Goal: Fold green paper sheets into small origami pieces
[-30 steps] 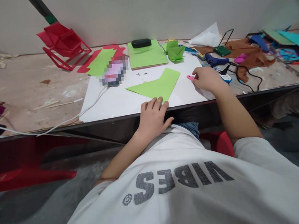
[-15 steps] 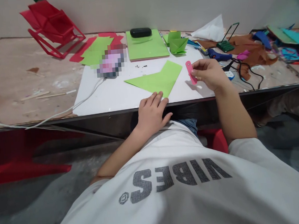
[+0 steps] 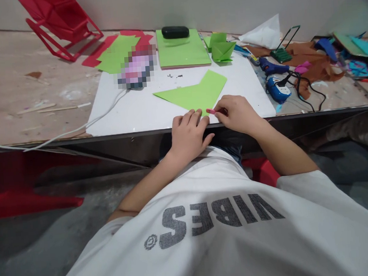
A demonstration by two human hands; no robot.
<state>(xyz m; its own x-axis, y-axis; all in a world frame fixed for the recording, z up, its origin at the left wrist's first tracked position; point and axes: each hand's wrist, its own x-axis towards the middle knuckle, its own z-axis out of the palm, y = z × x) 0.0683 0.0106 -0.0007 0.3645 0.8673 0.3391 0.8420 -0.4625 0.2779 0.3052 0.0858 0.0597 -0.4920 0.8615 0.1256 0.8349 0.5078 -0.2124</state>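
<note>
A folded green sheet of paper (image 3: 196,93) lies on a white board (image 3: 112,111) at the table's front edge. My left hand (image 3: 188,133) rests flat on its near corner, fingers stretched out and a little apart. Close by on the right, my right hand (image 3: 236,112) pinches a small, flat pink tool (image 3: 211,111) between thumb and fingers. The tool's end is at the paper's near right edge, beside my left fingertips. Most of it is hidden by my fingers, and I cannot tell whether it presses on the paper.
Behind are a blurred-out phone (image 3: 137,69) on a white cable, a green pad (image 3: 184,55) bearing a black case (image 3: 175,32), and a folded green paper piece (image 3: 223,47). A red model chair (image 3: 63,22) stands left. Right lie a blue glue gun (image 3: 272,66) and brown scraps (image 3: 311,60).
My right hand has come down and left with the pink tool, from above the board to the paper's near edge. My left hand stays on the paper. The view has shifted slightly.
</note>
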